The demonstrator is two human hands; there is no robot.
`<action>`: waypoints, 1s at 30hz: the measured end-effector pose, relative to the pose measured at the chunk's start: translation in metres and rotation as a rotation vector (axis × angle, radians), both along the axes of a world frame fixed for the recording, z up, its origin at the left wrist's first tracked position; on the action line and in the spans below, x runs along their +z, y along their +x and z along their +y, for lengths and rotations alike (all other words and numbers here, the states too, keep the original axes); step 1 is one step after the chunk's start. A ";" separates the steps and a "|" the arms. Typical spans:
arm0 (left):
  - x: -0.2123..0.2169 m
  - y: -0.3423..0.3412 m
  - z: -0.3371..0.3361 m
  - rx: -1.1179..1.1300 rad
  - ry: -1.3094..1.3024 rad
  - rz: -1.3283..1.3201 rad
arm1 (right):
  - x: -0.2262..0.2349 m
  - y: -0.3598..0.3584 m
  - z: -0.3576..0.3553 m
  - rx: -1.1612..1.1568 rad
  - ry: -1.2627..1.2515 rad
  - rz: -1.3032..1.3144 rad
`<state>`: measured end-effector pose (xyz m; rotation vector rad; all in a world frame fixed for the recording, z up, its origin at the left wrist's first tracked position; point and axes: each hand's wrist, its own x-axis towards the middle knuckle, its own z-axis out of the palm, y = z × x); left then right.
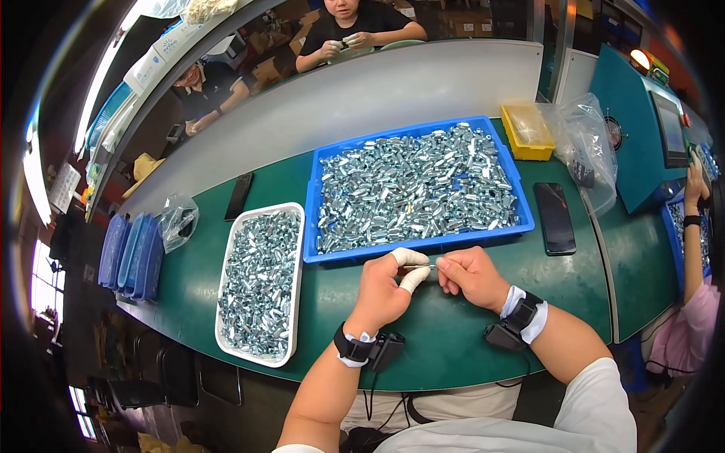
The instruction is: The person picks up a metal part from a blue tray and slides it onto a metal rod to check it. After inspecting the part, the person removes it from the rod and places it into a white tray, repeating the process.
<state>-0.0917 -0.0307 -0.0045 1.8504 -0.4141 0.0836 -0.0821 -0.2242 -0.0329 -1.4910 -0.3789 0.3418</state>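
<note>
Far L of the fingers, at the surface (468, 332) edge: a stack of blue trays (128, 249) stood on edge w/ a crumpled clear bag (177, 220) beside it, prob. parked as spares. Closer in, still L of the fingers, a white tray (291, 291) full of small silver metal parts, long side running away from the person, near enough for the left hand to drop or grab w/o stretching. A dark phone (239, 195) lies past it, out of the work zone.

Left hand (381, 291): white cots on thumb & index, fingers (411, 281) pinched narrow on a thin metal piece (418, 266), held just off the surface and right at the near rim of the blue tray (311, 219). That tray, heaped w/ silver hex-ish parts, sits straight ahead of the fingertips, so pick-up is a short reach.

Right hand (472, 275): bare, fingers closed narrow at the other end of the same piece, tips almost touching the left's; the two hands meet at the middle, prob. for steadying. Exact grip on the R side can't be told; too small.

R of the fingers: a black phone (555, 217) flat on the surface; beyond it a yellow bin (527, 132) and a clear plastic bag (585, 147). Far R, another person's arm (691, 226) at a teal machine (642, 143).
</note>
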 end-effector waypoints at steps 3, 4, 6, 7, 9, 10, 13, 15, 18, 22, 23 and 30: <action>0.000 0.003 0.011 0.056 -0.038 0.069 | -0.004 0.002 -0.003 -0.078 0.062 0.030; -0.001 0.009 0.024 0.159 -0.087 0.143 | -0.005 0.003 -0.003 -0.119 0.094 0.045; -0.004 0.020 0.043 0.377 -0.247 0.114 | -0.004 0.006 -0.002 -0.105 0.087 0.043; -0.005 0.026 0.049 0.492 -0.357 0.012 | -0.004 0.007 0.000 -0.097 0.083 0.043; 0.010 0.032 0.068 0.713 -0.407 -0.101 | -0.004 0.002 -0.002 -0.089 0.067 0.064; 0.012 0.036 0.074 0.722 -0.411 -0.089 | -0.003 0.003 -0.001 -0.093 0.073 0.057; 0.009 0.042 0.081 0.855 -0.551 -0.259 | -0.003 0.006 0.001 -0.097 0.083 0.042; 0.000 0.042 0.076 0.787 -0.319 -0.260 | -0.005 0.006 0.001 -0.088 0.086 0.044; -0.003 0.041 0.066 0.692 -0.015 -0.221 | -0.004 0.006 0.001 -0.080 0.082 0.040; -0.004 0.048 0.059 0.536 0.484 -0.167 | -0.003 0.005 0.000 -0.068 0.080 0.039; -0.006 0.056 0.060 0.509 0.601 -0.195 | -0.003 0.005 0.000 -0.069 0.086 0.044; 0.012 0.083 0.054 0.348 0.830 -0.079 | -0.005 0.005 -0.001 -0.066 0.102 0.042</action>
